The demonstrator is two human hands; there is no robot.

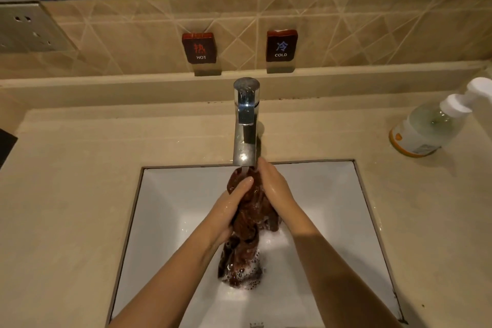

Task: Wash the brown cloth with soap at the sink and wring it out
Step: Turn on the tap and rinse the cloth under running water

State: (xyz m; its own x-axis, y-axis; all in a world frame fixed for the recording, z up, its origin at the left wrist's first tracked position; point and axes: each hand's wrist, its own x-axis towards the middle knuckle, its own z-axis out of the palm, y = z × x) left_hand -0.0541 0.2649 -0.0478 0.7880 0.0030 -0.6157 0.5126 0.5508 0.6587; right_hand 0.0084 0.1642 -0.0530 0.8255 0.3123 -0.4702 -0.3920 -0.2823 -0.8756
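Note:
The wet brown cloth (249, 224) hangs bunched in the white square sink (338, 210), its top under the spout of the chrome tap (245, 125). Water runs onto it. Its lower end is soapy, with foam and bubbles on it. My left hand (229, 208) presses the cloth from the left with fairly straight, wet fingers. My right hand (275, 189) presses it from the right, fingertips up by the spout. The cloth is squeezed between both palms. How the hidden fingers behind the cloth lie is not visible.
A clear pump soap bottle (428, 125) with a white head stands on the beige counter (66, 194) at the right. On the tiled wall behind the tap are a HOT sign (199, 48) and a COLD sign (281, 46). A wall socket (24, 26) is at upper left.

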